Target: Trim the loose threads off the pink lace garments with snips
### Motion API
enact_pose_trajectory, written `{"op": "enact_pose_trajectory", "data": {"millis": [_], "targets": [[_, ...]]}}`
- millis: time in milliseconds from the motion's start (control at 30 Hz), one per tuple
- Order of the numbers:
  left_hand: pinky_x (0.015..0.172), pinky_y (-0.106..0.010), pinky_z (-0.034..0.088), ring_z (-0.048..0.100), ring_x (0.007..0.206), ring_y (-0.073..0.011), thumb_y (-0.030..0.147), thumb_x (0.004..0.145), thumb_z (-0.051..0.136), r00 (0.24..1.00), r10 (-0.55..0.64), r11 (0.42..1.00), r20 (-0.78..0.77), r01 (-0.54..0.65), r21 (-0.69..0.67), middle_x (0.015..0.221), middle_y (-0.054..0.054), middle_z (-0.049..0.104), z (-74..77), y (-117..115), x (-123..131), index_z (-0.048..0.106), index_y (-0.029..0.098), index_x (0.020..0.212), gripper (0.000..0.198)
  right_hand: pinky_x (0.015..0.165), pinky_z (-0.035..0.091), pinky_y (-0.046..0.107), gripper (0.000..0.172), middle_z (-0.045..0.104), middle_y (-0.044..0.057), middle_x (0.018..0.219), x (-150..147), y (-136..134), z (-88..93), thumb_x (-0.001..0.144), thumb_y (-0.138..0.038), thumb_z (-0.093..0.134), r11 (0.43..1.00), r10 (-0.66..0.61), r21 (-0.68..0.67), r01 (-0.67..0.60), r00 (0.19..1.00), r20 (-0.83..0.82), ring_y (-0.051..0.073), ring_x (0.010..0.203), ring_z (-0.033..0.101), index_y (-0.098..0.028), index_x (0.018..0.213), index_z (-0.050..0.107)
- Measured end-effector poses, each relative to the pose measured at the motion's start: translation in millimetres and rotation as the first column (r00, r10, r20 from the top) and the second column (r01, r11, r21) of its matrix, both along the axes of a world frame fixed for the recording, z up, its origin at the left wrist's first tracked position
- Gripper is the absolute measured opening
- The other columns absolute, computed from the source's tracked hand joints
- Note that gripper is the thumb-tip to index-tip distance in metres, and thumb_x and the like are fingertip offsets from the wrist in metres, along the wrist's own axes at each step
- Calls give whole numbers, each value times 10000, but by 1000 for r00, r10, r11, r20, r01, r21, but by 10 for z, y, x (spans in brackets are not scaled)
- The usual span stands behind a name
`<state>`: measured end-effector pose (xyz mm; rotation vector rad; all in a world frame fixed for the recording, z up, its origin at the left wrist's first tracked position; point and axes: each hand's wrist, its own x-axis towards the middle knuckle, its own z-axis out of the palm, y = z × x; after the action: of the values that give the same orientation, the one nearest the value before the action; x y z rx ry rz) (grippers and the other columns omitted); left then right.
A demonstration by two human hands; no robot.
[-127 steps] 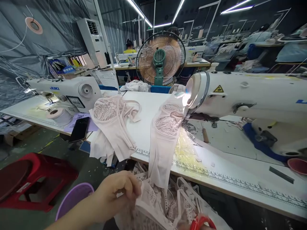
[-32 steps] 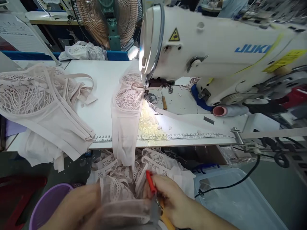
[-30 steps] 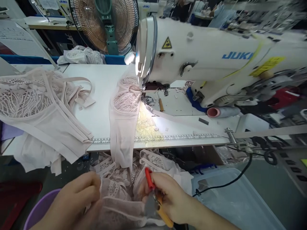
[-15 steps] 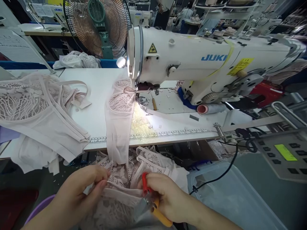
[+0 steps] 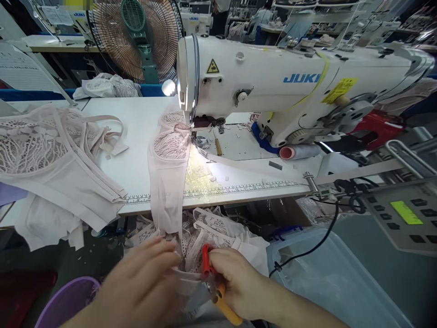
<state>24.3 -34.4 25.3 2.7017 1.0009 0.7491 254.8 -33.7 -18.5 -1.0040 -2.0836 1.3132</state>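
My right hand (image 5: 239, 282) is closed around scissors (image 5: 205, 266) with red and orange handles, low in the middle of the view. Smeared by motion, my left hand (image 5: 139, 282) is over the pale lace garments (image 5: 225, 232) in front of the table edge; whether it grips any cloth does not show. Another pale lace bra piece (image 5: 167, 177) lies under the needle of the white sewing machine (image 5: 259, 82) and hangs over the table's front edge. To the left lies a stack of pale bras (image 5: 68, 173).
A purple bucket (image 5: 64, 303) is at lower left and a translucent plastic bin (image 5: 341, 278) at lower right. A grey control panel (image 5: 406, 218) juts in at right. Behind the table stands a fan (image 5: 136, 41). A thread cone (image 5: 300, 152) lies by the machine. People are in the background.
My left hand has moved right and away from the garment edge it was pinching, toward my right hand. My right hand stays nearly in place with the scissors.
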Motion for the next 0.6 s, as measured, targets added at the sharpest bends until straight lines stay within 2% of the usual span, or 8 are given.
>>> {"op": "enact_pose_trajectory", "data": {"millis": [33,67,167,267,333,433,533,600], "targets": [[1060,-405,394,625,1060,-223,174,895,526,991,-90,996,-100,92,19,1027,-32,722,-38,-5,81,616,221,962,122,497,276,252,317,370,-64,615,-6,6,7,517,-56,514,1000,2,8,-2,1000,15,117,537,356,-240,631,282],[1054,-402,399,644,1011,-211,125,898,484,986,-106,994,-131,110,25,987,-33,728,-90,-6,154,616,202,937,157,499,278,251,329,369,-66,615,-9,14,14,520,-49,519,1000,3,13,-4,1000,31,117,539,352,-241,631,275],[945,-397,470,653,782,-171,69,913,347,992,-114,992,-51,111,-51,814,-24,699,-284,-14,284,571,195,846,265,492,261,244,364,352,-73,609,13,46,40,526,-28,542,1000,16,-8,-15,999,47,109,535,326,-238,618,260],[756,-359,521,624,735,-190,111,926,328,996,-86,979,-3,84,-186,807,-47,670,-415,-42,293,536,202,831,246,482,249,232,371,352,-69,622,64,83,59,523,-33,572,998,48,-34,-49,999,-17,107,543,320,-234,618,275],[692,-331,518,624,745,-201,145,942,336,997,-60,973,40,67,-222,821,-59,669,-415,-50,279,529,200,837,226,494,276,225,308,381,-56,645,92,98,65,549,-57,569,997,65,-45,-69,995,-75,116,567,351,-228,633,327],[618,-270,518,637,692,-181,161,956,319,993,-92,951,67,108,-290,777,-61,672,-301,-12,277,532,200,806,264,517,315,231,211,410,-38,653,106,101,62,611,-114,549,996,26,-84,-34,995,-101,128,586,395,-220,634,368],[582,-242,527,661,672,-181,145,947,331,990,-141,928,25,141,-345,763,-72,687,-185,42,283,551,203,801,271,512,322,242,214,404,-38,632,97,87,44,628,-159,546,995,-24,-94,17,996,-80,130,573,398,-223,612,343],[597,-250,537,671,685,-189,136,931,354,989,-146,927,12,141,-348,782,-77,693,-187,43,277,551,205,811,241,498,306,243,207,387,-45,616,86,76,32,623,-158,536,998,-33,-52,29,996,-87,125,556,375,-225,609,340]]}}
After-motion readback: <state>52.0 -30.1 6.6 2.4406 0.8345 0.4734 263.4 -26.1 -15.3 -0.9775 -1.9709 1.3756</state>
